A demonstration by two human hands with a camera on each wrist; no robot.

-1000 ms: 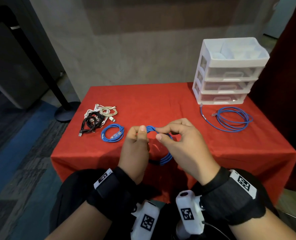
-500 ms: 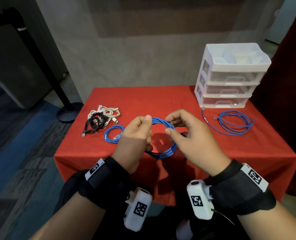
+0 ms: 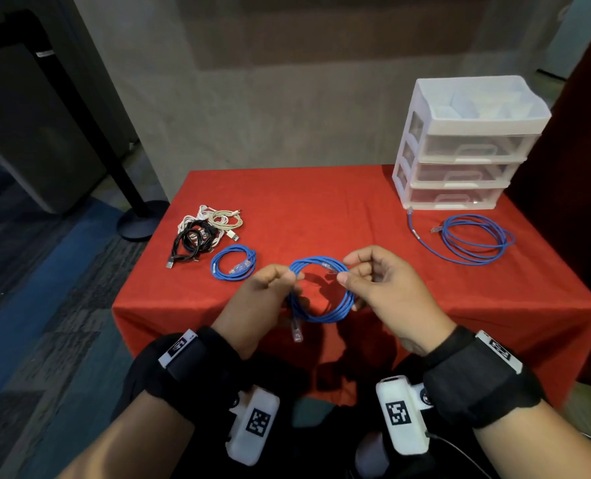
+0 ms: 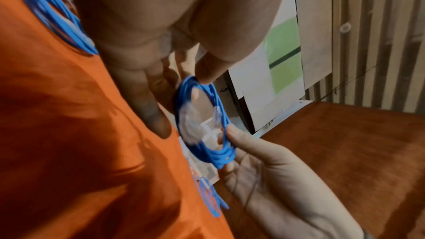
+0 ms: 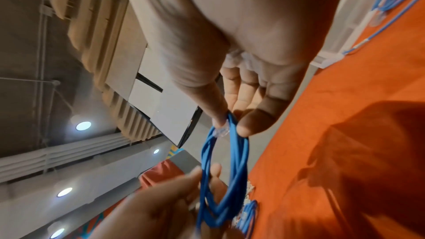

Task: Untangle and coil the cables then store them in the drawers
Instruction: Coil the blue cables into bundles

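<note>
Blue cable [image 3: 322,307] in a round multi-loop coil, clear plug dangling — left hand [image 3: 258,299], right hand [image 3: 387,292] each pinching it

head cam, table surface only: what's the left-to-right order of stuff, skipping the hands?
Tangled bundle of black and white cables → small coiled blue cable lying on the red cloth → blue cable coil held up in both hands → loosely looped blue cable by the drawers. The white plastic three-drawer unit sits behind that last loop.

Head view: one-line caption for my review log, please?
Both hands, left hand and right hand, pinch a coiled blue network cable above the red tablecloth, drawer unit closed.
</note>
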